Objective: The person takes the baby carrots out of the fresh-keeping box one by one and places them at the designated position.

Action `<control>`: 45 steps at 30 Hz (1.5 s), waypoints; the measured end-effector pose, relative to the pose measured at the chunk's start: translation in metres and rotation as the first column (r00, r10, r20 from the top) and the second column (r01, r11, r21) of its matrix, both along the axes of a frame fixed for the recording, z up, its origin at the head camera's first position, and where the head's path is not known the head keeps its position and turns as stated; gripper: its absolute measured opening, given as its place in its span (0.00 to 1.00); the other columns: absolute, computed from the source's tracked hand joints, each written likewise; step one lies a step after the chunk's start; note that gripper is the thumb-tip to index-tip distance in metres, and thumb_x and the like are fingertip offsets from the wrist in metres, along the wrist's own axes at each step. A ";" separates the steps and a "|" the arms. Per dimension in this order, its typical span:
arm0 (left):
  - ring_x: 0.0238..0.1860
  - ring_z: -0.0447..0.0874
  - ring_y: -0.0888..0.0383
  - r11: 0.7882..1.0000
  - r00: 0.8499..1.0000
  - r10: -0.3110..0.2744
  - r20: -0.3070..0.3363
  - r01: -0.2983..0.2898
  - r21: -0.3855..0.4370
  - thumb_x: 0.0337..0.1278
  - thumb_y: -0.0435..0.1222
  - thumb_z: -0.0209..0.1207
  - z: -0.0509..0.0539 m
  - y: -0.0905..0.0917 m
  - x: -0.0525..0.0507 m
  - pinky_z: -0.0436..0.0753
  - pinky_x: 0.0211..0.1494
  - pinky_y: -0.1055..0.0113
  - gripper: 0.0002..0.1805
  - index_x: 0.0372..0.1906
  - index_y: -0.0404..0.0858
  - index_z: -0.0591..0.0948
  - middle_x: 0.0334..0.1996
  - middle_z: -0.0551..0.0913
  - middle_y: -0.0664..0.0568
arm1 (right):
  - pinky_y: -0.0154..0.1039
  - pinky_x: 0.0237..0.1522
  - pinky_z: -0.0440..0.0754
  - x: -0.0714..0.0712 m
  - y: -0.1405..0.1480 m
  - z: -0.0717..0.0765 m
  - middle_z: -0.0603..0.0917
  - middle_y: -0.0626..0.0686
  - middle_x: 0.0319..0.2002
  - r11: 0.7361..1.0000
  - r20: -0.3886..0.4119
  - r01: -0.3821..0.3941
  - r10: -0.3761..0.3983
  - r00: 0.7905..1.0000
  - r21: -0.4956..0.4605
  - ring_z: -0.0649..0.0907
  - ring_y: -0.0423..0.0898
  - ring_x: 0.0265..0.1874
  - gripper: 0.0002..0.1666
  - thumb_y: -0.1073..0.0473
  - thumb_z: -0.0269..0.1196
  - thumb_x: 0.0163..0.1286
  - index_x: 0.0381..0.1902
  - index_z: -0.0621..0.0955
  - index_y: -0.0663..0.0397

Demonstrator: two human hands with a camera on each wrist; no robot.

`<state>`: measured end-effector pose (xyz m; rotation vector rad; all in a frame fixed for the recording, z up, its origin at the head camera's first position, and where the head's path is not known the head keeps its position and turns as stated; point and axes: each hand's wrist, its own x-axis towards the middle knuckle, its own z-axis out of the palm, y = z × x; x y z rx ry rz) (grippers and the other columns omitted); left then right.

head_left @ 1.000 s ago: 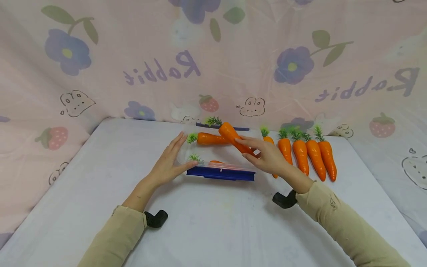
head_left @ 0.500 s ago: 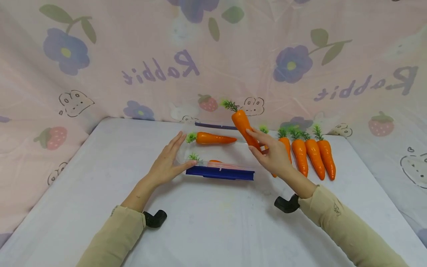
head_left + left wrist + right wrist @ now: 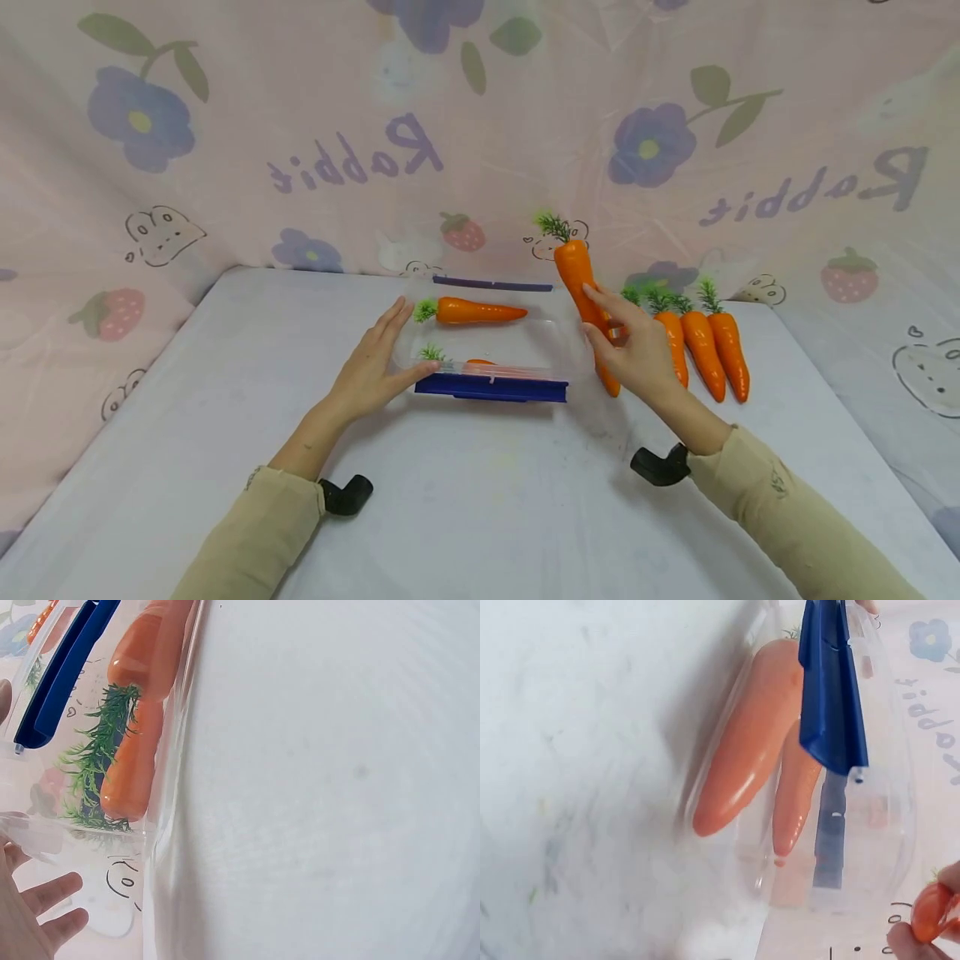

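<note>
In the head view my right hand (image 3: 637, 346) pinches an orange toy carrot (image 3: 576, 265) with a green leafy top, held up just right of a clear plastic box (image 3: 551, 346). My left hand (image 3: 371, 367) rests against the box's left end, thumb over the front rim, fingers straight. Inside the box one carrot (image 3: 480, 311) lies across the back. Another carrot (image 3: 131, 780) lies by the front wall; it shows through the plastic in the left wrist view. A blue latch (image 3: 491, 387) runs along the box's front.
Right of the box several carrots (image 3: 731, 354) lie in a row on the white table (image 3: 480, 500), tips toward me. My right hand partly covers the row. A second blue latch (image 3: 491, 284) stands at the box's back. A printed rabbit cloth (image 3: 360, 83) hangs behind.
My right hand has lifted the carrot from over the box and carried it right, past the box's right end. The left hand has stayed on the box.
</note>
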<state>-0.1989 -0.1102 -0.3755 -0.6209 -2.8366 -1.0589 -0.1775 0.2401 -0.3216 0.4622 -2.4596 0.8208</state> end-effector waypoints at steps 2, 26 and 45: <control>0.75 0.48 0.42 1.000 1.000 0.002 -0.002 -0.002 -0.004 0.56 0.62 0.56 0.000 0.000 0.000 0.56 0.72 0.39 0.50 0.77 0.48 0.47 0.78 0.42 0.54 | 0.39 0.30 0.85 0.002 0.003 -0.001 0.77 0.58 0.61 1.000 0.007 0.022 -0.022 1.000 -0.004 0.85 0.55 0.33 0.30 0.65 0.66 0.61 0.62 0.77 0.53; 0.76 0.46 0.43 1.000 1.000 0.002 0.011 -0.002 0.022 0.56 0.60 0.58 0.000 0.001 0.002 0.56 0.70 0.37 0.51 0.77 0.47 0.48 0.78 0.41 0.55 | 0.26 0.26 0.78 0.018 0.041 -0.021 0.77 0.61 0.61 0.988 0.060 0.140 -0.143 0.988 0.060 0.85 0.58 0.33 0.29 0.64 0.64 0.63 0.63 0.75 0.55; 0.76 0.43 0.44 0.999 1.000 -0.008 0.022 0.007 0.045 0.56 0.59 0.58 -0.002 0.001 0.001 0.54 0.71 0.36 0.50 0.77 0.51 0.46 0.78 0.40 0.57 | 0.49 0.30 0.84 0.021 0.075 -0.033 0.79 0.66 0.57 0.969 0.084 0.226 -0.234 0.969 0.095 0.85 0.61 0.32 0.29 0.64 0.62 0.62 0.63 0.75 0.58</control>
